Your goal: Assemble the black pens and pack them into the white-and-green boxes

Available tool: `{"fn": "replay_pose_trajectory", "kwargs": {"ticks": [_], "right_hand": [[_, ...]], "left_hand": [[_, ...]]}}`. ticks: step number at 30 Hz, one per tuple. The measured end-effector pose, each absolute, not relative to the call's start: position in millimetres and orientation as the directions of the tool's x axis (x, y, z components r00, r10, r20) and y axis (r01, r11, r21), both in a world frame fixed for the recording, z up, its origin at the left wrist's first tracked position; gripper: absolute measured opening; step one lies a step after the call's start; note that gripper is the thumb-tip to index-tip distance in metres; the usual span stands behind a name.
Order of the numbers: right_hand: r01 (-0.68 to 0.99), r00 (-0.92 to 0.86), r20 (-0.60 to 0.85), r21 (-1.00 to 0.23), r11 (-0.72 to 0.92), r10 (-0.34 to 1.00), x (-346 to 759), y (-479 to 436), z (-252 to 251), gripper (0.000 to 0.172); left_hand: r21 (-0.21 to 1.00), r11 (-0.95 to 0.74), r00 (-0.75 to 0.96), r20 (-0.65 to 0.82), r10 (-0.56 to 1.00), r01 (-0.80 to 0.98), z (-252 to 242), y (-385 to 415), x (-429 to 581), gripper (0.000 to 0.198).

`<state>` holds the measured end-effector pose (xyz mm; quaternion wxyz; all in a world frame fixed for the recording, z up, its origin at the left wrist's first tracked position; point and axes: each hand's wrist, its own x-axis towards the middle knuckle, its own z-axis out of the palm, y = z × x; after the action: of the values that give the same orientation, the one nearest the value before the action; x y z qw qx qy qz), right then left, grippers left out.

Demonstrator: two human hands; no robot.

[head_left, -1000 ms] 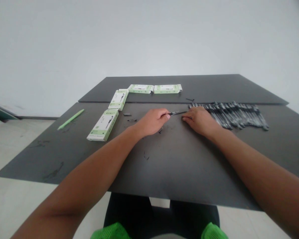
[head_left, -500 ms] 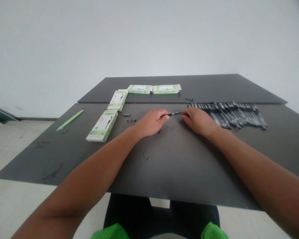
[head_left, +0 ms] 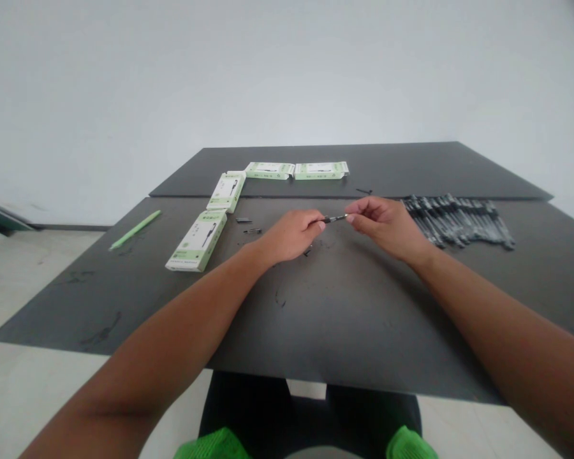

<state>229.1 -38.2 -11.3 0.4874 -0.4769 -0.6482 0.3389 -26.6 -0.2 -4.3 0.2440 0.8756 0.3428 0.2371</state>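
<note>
While both forearms stretch forward over the dark table (head_left: 335,306), the left hand (head_left: 294,231) lies palm-down, thumb and fingers closed firmly on a slim pen (head_left: 333,219). Across from it, the right hand (head_left: 385,224) is raised at the wrist, thumb and forefinger at the pen's far end; whether they actually pinch it, I can't tell from where I stand. Half a second ago those right fingers were curled downward; now they've turned up, while the left has hardly budged. The pen sits level between both hands, dark-bodied with a greyish stretch towards its pale tip
</note>
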Motion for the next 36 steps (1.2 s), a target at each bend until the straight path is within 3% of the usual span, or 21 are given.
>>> {"fn": "replay_pose_trajectory", "kwargs": {"ticks": [8,36], "right_hand": [[0.367,-0.105,0.323,-0.866,0.339,0.941,229.5,-37.4,-18.7,0.030],[0.414,-0.181,0.339,-0.825,0.385,0.923,223.4,-39.6,-23.5,0.026]], "left_hand": [[0.581,-0.665,0.672,0.253,0.696,0.469,-5.9,-0.7,-24.7,0.027],[0.530,-0.707,0.701,0.263,0.662,0.468,-4.5,-4.7,-21.5,0.027]]}}
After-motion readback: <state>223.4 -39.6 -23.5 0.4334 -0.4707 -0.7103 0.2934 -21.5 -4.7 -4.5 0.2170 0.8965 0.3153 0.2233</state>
